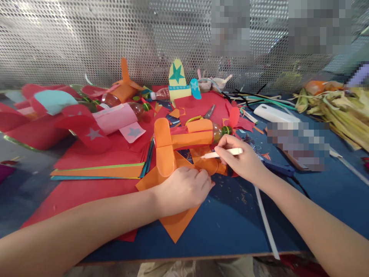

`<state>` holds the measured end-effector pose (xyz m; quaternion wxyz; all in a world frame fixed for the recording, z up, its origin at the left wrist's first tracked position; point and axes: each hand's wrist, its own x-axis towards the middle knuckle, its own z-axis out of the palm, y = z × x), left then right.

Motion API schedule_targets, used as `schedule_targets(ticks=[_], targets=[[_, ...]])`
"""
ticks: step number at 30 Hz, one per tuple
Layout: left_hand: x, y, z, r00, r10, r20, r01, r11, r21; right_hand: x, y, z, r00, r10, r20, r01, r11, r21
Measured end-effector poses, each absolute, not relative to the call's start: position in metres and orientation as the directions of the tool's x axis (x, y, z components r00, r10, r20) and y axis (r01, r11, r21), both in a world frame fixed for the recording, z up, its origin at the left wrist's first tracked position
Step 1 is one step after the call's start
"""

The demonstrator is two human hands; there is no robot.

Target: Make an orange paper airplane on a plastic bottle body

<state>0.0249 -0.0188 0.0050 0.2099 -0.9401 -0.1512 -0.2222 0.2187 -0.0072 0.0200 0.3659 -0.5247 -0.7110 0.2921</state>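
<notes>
My right hand (243,159) pinches a slim white marker pen (210,155), its tip pointing left over orange paper. Pressed down on an orange sheet of paper (177,227) is my left hand (187,187), with its fingers bent together and the fingertips mostly hidden. Just beyond both hands lies a toy plane made from a plastic bottle (191,136), wrapped in orange and red paper, with a rounded orange piece (165,148) at its left end. More curled orange paper (206,163) sits between the hands, below the bottle.
Stacked coloured sheets (98,171) lie at left, beside a pink paper-covered bottle (117,119). A yellow bottle model with a green star (177,77) stands behind. Scissors (209,111), a blue glue gun (278,167), a white box (275,113) and dried husks (343,111) occupy the table.
</notes>
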Motion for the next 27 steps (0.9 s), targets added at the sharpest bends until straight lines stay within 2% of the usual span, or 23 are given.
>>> schedule_targets(ticks=[27], targets=[[0.0249,-0.0182,0.0030,0.857,0.193,0.477,0.376,-0.868,-0.324,0.2177,-0.0089,0.0233,-0.183,0.964,0.192,0.521,0.260,-0.813]])
